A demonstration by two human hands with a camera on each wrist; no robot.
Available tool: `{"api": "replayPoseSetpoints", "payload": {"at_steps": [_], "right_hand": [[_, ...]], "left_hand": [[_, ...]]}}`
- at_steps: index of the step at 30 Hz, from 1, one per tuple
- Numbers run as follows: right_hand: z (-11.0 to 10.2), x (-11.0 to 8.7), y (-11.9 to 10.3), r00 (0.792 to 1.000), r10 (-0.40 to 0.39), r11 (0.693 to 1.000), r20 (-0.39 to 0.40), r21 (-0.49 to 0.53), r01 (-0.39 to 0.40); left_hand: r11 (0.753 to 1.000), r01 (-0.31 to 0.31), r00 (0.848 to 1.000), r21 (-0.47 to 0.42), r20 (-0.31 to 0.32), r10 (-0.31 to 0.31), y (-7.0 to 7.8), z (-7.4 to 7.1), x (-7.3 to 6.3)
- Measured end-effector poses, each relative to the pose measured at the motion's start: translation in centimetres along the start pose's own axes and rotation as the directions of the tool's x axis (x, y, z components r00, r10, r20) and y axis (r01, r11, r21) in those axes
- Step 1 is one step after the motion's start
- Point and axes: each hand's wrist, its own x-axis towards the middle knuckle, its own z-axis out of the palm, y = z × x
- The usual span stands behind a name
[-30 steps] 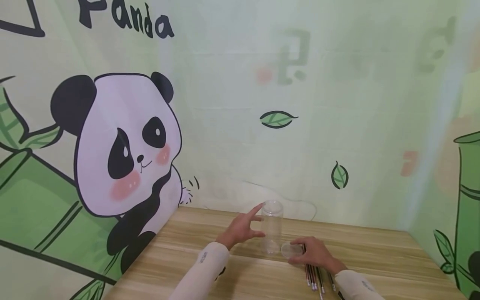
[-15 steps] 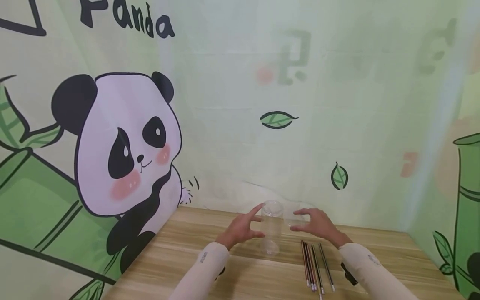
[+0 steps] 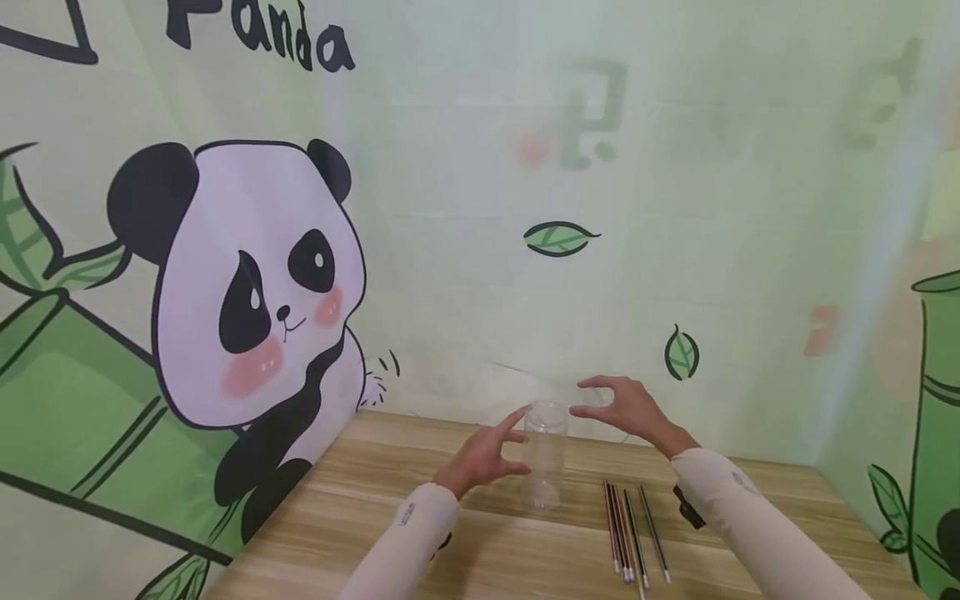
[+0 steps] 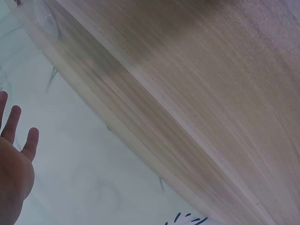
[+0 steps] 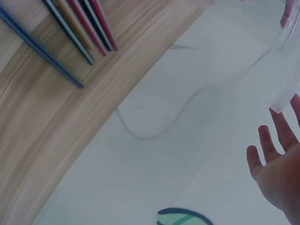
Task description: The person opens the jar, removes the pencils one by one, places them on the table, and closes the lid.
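Observation:
A tall clear cylindrical jar point(image 3: 546, 458) stands upright on the wooden table in the head view. At its left side my left hand point(image 3: 483, 454) steadies it, a finger reaching the top rim and the thumb lower down. Several fingers of this hand point(image 4: 16, 168) show in the left wrist view, with part of the jar point(image 4: 46, 19) at the top left. My right hand point(image 3: 630, 408), raised just right of the jar's top, holds a clear round lid point(image 5: 287, 91) between thumb and fingers. In the right wrist view the lid is edge-on, close to the jar's rim point(image 5: 290, 30).
Several pencils point(image 3: 626, 533) lie side by side on the table point(image 3: 360, 500), right of the jar and below my right forearm. Behind the table's back edge hangs a panda-printed cloth backdrop point(image 3: 450, 292).
My right hand has lifted the lid off the table beside the pencils and carried it up to the height of the jar's top. The left hand and jar have stayed put.

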Motion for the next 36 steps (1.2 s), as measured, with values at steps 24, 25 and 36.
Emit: {"api": "replayPoseSetpoints", "payload": {"at_steps": [24, 25, 36], "right_hand": [[3.3, -0.4, -2.6, 0.999, 0.002, 0.99, 0.032, 0.139, -0.006], [3.4, -0.5, -2.5, 1.0, 0.008, 0.989, 0.026, 0.147, -0.012], [4.7, -0.8, -2.7, 0.997, -0.057, 0.99, -0.061, 0.127, 0.065]], "left_hand": [[0.999, -0.018, 1.0, 0.035, 0.006, 0.018, 0.2, 0.2, 0.6], [0.999, -0.01, 1.0, 0.031, 0.008, 0.01, 0.3, 0.2, 0.6], [0.996, 0.083, 0.996, -0.012, -0.024, -0.083, 0.7, 1.2, 0.2]]}}
